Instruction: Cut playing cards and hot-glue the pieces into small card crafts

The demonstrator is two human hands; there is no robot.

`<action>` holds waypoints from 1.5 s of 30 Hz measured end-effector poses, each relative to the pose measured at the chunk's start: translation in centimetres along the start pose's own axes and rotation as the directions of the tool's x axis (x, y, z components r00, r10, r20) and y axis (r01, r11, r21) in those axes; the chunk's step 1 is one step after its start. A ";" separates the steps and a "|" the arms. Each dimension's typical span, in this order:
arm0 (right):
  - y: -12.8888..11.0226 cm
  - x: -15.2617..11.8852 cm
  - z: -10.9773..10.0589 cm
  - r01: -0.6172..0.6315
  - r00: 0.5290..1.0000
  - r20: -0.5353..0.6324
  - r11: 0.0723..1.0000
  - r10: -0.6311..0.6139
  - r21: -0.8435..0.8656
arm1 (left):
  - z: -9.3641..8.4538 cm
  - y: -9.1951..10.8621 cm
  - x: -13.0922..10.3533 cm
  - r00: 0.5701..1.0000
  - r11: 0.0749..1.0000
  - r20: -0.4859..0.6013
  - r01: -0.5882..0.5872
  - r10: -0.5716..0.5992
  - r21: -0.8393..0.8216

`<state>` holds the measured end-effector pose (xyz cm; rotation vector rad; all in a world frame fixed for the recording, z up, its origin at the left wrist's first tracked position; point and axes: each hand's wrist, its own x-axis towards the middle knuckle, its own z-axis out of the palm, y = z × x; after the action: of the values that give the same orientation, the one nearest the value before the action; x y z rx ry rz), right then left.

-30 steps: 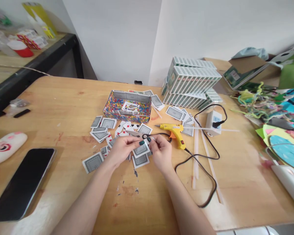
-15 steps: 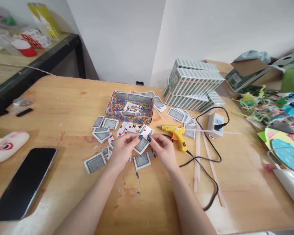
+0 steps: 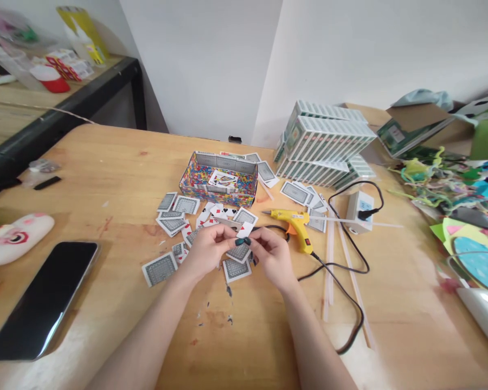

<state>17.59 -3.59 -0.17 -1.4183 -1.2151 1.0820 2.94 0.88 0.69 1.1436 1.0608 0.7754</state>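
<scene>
My left hand point(image 3: 212, 246) and my right hand point(image 3: 270, 253) meet at the thumbs, both pinching a small white card piece with a red mark point(image 3: 244, 230). Beneath them lie playing cards, one of them a face-down card point(image 3: 236, 270). Just beyond my hands is an open box point(image 3: 217, 193) with a colourful patterned lining, card backs along its rim and a face card point(image 3: 223, 179) inside. More face-down cards point(image 3: 186, 205) are scattered left of my hands. A yellow glue gun point(image 3: 296, 222) rests to the right, its nozzle pointing left.
Stacked boxes point(image 3: 329, 141) stand at the back right. A black cable point(image 3: 360, 309) loops from the glue gun near a white power adapter point(image 3: 358, 212) and clear glue sticks point(image 3: 331, 271). A phone point(image 3: 44, 298) lies at left; coloured craft scraps point(image 3: 475, 254) lie at right.
My thumbs have come together, and the card piece between them now stands up with its red mark showing. The whole view has shifted slightly.
</scene>
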 end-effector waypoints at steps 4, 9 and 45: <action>-0.1 0.0 0.6 -0.057 0.998 -0.011 0.991 0.059 0.125 | 0.2 -0.2 0.0 0.997 0.999 -0.080 -0.021 0.017 -0.040; -0.4 -0.1 0.8 -0.101 0.995 0.025 0.973 0.098 0.208 | 0.0 -0.7 0.3 0.985 0.970 -0.168 -0.010 -0.032 -0.241; 0.2 0.0 0.9 -0.049 0.997 0.059 0.986 0.040 0.159 | 0.7 -0.4 -0.8 0.955 0.819 0.028 -0.269 0.296 0.508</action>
<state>16.71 -3.45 -0.51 -1.3048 -1.1137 1.2292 3.29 -0.18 0.58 1.7744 1.1922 0.7796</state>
